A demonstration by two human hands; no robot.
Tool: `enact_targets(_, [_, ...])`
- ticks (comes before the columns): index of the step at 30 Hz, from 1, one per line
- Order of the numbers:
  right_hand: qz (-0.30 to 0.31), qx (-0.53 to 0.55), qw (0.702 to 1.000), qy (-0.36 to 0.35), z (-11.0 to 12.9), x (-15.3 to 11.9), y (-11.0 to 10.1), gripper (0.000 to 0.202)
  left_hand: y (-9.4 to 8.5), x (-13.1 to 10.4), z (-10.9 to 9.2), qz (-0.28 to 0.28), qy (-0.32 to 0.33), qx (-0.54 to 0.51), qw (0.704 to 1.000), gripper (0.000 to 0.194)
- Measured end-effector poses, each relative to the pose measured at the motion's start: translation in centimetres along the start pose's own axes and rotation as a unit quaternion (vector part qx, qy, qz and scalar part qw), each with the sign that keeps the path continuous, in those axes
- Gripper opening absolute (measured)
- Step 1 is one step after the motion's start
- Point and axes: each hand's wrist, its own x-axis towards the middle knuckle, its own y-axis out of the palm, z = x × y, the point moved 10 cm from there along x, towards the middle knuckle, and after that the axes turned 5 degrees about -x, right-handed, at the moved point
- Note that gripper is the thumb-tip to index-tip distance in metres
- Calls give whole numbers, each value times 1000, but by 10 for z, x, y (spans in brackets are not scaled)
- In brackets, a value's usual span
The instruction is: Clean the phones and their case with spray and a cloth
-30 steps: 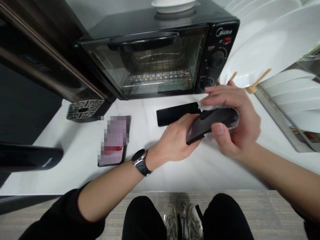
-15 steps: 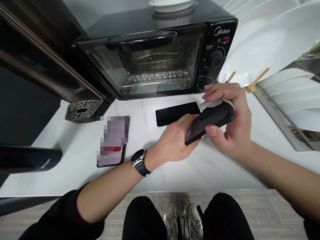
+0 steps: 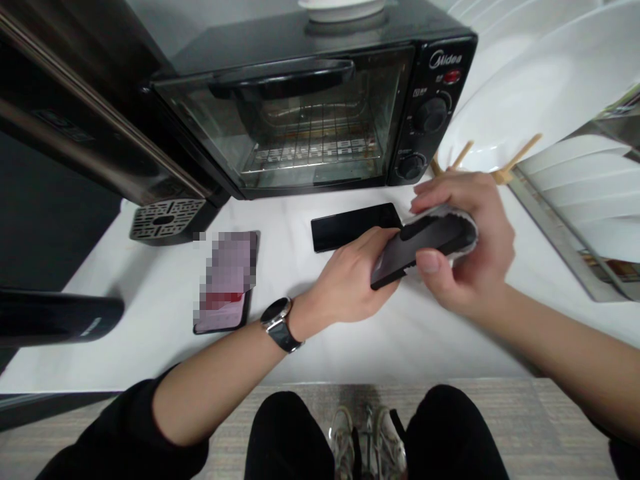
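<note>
My left hand (image 3: 353, 277), with a watch (image 3: 277, 315) on its wrist, is closed on the near end of what looks like a black phone case (image 3: 425, 243), held tilted above the counter. A white tissue (image 3: 463, 217) with a jagged edge wraps the far end. My right hand (image 3: 480, 247) is closed around that end, its thumb on the near rim and its fingers over the far side, pressing the tissue to it. Just behind my left hand, a black phone (image 3: 350, 227) lies flat on the counter, partly covered by the hand.
A toaster oven (image 3: 310, 127) stands behind the phone, with a white dish (image 3: 345, 9) on top. At left are a dispenser with a drip tray (image 3: 167, 220) and a second phone (image 3: 227, 287), its screen lit. White plates (image 3: 540, 87) stand in a rack at right.
My right hand has shifted slightly right and outward, and more of the tissue now shows around the case's far end. My left hand has stayed nearly still.
</note>
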Motion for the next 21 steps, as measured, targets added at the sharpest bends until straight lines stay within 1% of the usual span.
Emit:
enact_targets(2, [12, 9, 999, 31, -9, -1, 4, 47, -1, 1, -1, -2, -1, -7, 1000, 33])
enact_targets(3, [18, 18, 999, 39, -12, -1, 5, 48, -1, 1, -2, -3, -1, -10, 1000, 32])
enact_targets(4, [22, 28, 998, 47, -14, -2, 7, 47, -1, 2, -2, -3, -1, -10, 1000, 32])
enact_targets(6, [15, 48, 998, 44, -12, -1, 5, 38, -2, 2, -2, -6, -1, -7, 1000, 32])
enact_targets(7, [4, 50, 998, 30, -8, -1, 2, 31, -2, 2, -1, -9, -1, -2, 1000, 32])
enact_targets(9, [-22, 41, 999, -25, 6, 0, -5, 19, -2, 2, 0, -9, 1, 8, 1000, 32])
enact_targets(11, [-37, 21, 996, -83, 22, -1, -10, 19, 0, 1, 1, -2, 5, 16, 1000, 32])
enact_targets(13, [-29, 2, 994, -103, 28, -2, -10, 21, 2, 0, 1, 5, 8, 20, 1000, 36])
enact_targets(15, [-24, -9, 996, -84, 25, -2, -8, 21, 2, -1, 0, 2, 13, 19, 1000, 42])
enact_targets(17, [-22, -12, 999, -46, 14, -3, -6, 24, 1, -1, -1, -2, 18, 15, 1000, 45])
enact_targets(20, [-8, -4, 1000, 21, -4, -5, 1, 52, 0, 0, -2, -4, 8, 4, 1000, 42])
enact_targets(21, [-2, 3, 999, 36, -8, -6, 3, 56, 0, 0, -2, -3, 1, 2, 1000, 41])
